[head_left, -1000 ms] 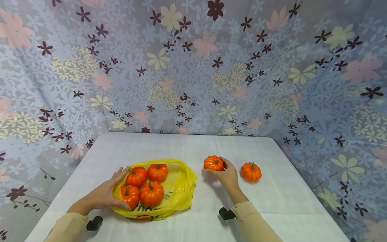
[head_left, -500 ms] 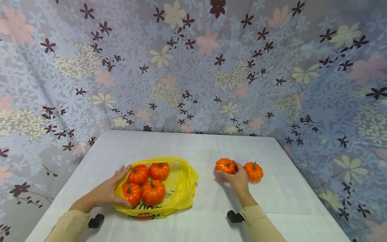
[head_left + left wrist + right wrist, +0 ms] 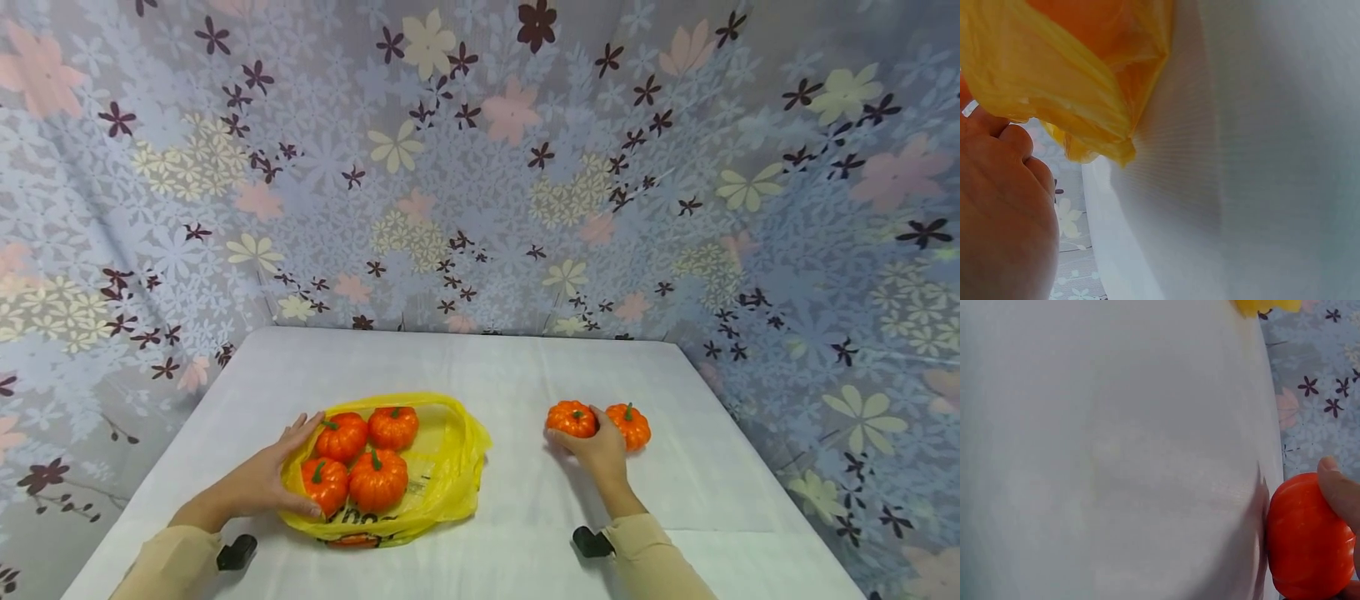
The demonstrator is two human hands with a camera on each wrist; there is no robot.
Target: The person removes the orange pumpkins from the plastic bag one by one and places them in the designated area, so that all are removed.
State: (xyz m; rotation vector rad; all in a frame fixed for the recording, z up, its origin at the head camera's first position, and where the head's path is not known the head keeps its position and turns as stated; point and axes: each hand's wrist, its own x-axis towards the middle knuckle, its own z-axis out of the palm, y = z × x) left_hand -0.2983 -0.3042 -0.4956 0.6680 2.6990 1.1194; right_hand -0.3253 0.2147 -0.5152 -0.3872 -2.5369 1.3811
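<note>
The person's two hands are well apart over a white-covered table (image 3: 510, 542). On the side toward the left edge of the surface, the left hand (image 3: 258, 483) is curved round the side of a yellow plastic bag (image 3: 457, 475), its thumb lying over the rim at the front and its fingers at the far-left rim. The bag's mouth gapes upward, and inside I count four orange pumpkins (image 3: 378, 481), bunched toward the hand, with bare yellow plastic to their right. Dark lettering shows on the front of the bag.

Right of the middle of the surface, the right hand (image 3: 603, 454) clasps another pumpkin (image 3: 572, 419) between thumb and fingers, its green stem facing up. Whether its underside touches the table, I cannot tell. Just beyond it, toward the right edge, sits a further pumpkin (image 3: 632, 427), partly hidden by the hand; I cannot make out whether the two touch.

Both arms wear beige sleeves (image 3: 660, 558), with a small black device (image 3: 592, 542) at each wrist. Past the far edge of the surface hangs a grey-blue floral curtain (image 3: 480, 208), patterned with pink, cream and dark maroon blossoms.
</note>
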